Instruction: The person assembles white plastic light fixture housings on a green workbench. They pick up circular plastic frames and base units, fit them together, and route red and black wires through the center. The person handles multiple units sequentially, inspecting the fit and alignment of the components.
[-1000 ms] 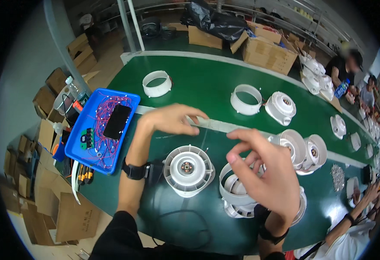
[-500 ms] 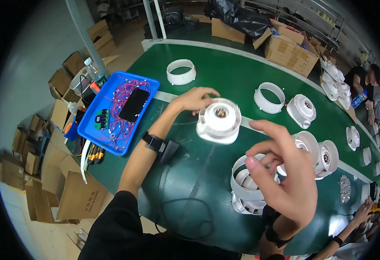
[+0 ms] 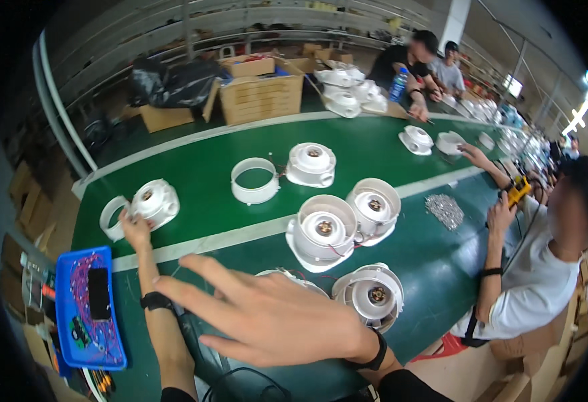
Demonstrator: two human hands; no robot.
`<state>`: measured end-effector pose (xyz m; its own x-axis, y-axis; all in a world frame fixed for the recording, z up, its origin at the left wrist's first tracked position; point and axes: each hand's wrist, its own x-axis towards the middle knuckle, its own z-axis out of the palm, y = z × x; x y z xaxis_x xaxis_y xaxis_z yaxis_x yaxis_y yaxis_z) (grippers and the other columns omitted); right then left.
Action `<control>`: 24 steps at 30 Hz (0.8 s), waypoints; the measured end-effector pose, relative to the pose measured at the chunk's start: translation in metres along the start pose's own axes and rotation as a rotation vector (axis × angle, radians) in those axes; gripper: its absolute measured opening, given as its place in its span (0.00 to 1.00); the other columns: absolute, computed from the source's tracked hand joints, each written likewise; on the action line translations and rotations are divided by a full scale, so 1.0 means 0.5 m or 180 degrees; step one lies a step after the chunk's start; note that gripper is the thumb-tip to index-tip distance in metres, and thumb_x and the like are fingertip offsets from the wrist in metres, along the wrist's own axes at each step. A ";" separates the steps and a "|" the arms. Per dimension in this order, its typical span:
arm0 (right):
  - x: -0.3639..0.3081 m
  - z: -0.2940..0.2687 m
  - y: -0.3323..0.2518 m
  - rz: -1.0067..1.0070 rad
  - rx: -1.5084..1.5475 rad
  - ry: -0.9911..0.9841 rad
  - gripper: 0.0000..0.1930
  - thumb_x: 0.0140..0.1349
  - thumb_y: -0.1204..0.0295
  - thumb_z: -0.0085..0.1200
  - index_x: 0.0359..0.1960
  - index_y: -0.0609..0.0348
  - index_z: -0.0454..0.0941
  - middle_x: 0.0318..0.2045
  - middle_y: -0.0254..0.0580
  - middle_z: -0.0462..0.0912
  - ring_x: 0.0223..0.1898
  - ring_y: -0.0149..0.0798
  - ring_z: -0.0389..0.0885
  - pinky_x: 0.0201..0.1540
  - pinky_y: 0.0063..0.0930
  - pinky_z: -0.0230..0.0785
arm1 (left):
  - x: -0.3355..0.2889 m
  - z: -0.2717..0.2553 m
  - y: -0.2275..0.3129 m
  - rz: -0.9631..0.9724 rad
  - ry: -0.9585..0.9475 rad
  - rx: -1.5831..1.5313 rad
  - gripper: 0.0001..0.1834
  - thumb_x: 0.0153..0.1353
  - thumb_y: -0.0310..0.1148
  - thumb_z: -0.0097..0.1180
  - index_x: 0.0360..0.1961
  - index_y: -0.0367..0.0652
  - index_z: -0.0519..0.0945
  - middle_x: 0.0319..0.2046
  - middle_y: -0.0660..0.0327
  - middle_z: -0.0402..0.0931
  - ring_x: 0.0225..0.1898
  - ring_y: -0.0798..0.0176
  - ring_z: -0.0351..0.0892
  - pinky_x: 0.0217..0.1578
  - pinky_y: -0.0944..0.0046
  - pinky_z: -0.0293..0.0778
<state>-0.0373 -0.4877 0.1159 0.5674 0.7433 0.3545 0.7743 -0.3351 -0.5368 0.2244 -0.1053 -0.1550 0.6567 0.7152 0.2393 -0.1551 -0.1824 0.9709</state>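
Observation:
My left hand [image 3: 136, 231] reaches to the far left of the green belt. Its fingers are closed on the near left edge of a round white plastic motor housing [image 3: 157, 203] with a metal centre. A white ring [image 3: 113, 218] stands just left of that housing. My right hand [image 3: 274, 315] hangs over the near table, open, fingers spread toward the left, holding nothing. It partly hides a white housing [image 3: 294, 278] behind it. Another housing [image 3: 368, 295] lies to its right, and two housings with tall rings, one [image 3: 324, 231] and a second [image 3: 376, 208], stand beyond.
A blue tray [image 3: 120, 335] with wires and a dark phone [image 3: 98, 293] sits at left. Across the belt are a ring [image 3: 255, 181], a housing [image 3: 311, 164] and a cardboard box [image 3: 260, 100]. Small metal parts [image 3: 444, 211] lie near a seated co-worker [image 3: 535, 254] at right.
My view has swung right. The housing in my left hand has moved away from me onto the belt beside the ring. My right hand has turned palm-down with its fingers spread.

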 end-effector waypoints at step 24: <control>-0.006 0.033 0.027 0.0109 0.0011 -0.0599 0.19 0.64 0.66 0.55 0.54 0.57 0.70 0.33 0.51 0.81 0.34 0.57 0.83 0.34 0.45 0.77 | -0.447 0.052 0.403 0.1925 -0.5799 0.1634 0.24 0.56 0.33 0.58 0.56 0.46 0.77 0.43 0.47 0.83 0.44 0.44 0.82 0.43 0.53 0.76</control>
<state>-0.0333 -0.4849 0.0948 0.5307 0.8267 0.1867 0.7543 -0.3604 -0.5488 0.0656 -0.3193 -0.0131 0.5050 -0.8525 -0.1353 -0.6363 -0.4736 0.6089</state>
